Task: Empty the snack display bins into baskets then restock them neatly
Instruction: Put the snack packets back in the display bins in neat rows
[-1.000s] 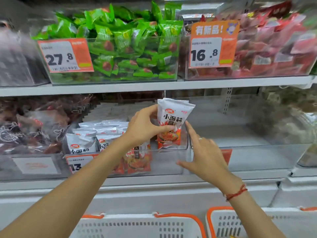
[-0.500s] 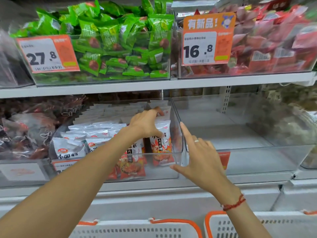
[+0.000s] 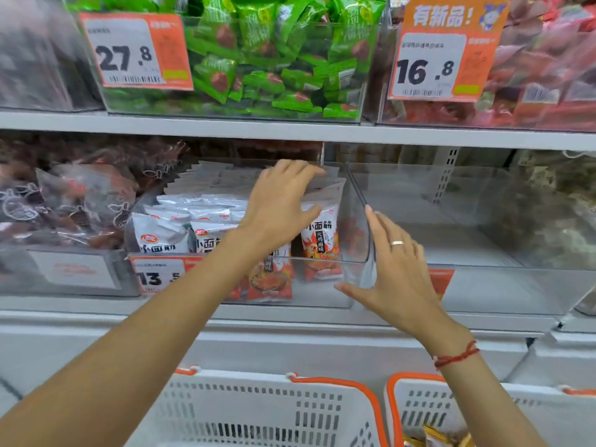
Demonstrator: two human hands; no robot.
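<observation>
- While the left hand (image 3: 283, 204) reaches into the clear bin (image 3: 354, 253) in the middle of the frame, its fingers lie over the tops of the white snack packs (image 3: 180, 221) standing in rows there.
- The fingers are curved over the last pack (image 3: 321, 240) on the right of the row. The thumb touches the front of it. I cannot tell if the hand is really squeezing that pack or just pressing on it.
- The right hand (image 3: 396, 269) is just right of the middle, with its fingers straight and spread out. It lies flat against the outside of the bin's right wall, near the front corner. It has a ring on one finger and a red string (image 3: 456, 355) around the wrist.
- The next bin (image 3: 483, 221) to the right is clear too, and you can see its floor.
- On the upper shelf (image 3: 225, 125), a bin of green packs (image 3: 274, 59) sits at the top middle, with a price tag (image 3: 135, 51) that says 27.8.
- Another orange tag (image 3: 446, 53) at the upper right says 16.8, on a bin of red packs (image 3: 548, 75).
- Two white baskets with orange rims sit at the bottom: one basket (image 3: 258, 411) in the middle and another basket (image 3: 425, 408) at the lower right.
</observation>
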